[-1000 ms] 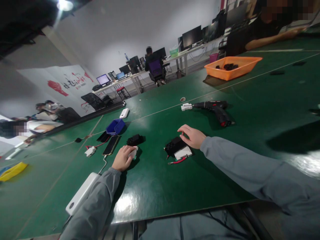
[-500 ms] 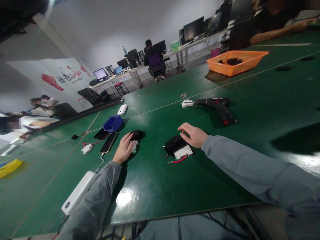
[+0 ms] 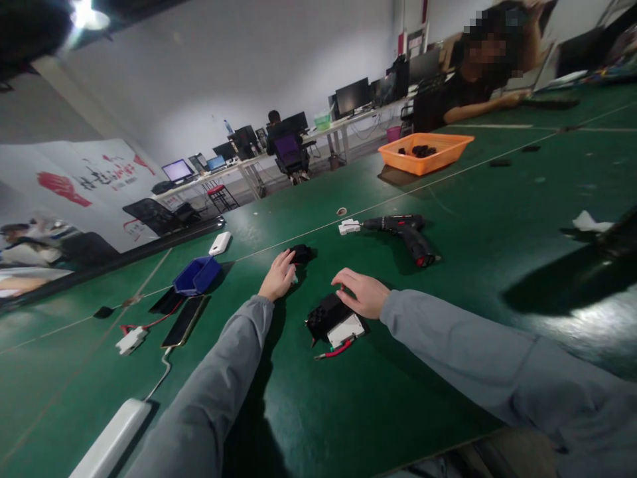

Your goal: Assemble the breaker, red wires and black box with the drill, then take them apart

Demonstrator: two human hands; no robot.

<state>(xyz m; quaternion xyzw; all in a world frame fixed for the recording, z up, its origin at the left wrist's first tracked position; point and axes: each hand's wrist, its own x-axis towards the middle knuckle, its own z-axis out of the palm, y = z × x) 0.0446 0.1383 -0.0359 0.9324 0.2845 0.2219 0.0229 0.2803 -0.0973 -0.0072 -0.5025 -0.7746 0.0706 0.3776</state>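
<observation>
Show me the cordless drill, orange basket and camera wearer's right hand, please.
Cordless drill (image 3: 404,226): head view, black body.
Orange basket (image 3: 419,165): head view, outer wall.
Right hand (image 3: 364,295): head view, back of hand.

- An orange basket (image 3: 440,159), in which there are some black pieces (image 3: 423,151).
- A blue bin (image 3: 196,277), and near to it a dark phone (image 3: 185,322).
- A white cable (image 3: 168,364), which goes from the phone to a long white device (image 3: 112,438).
- A person (image 3: 274,121) on a purple chair (image 3: 288,152), seen from behind.
</observation>
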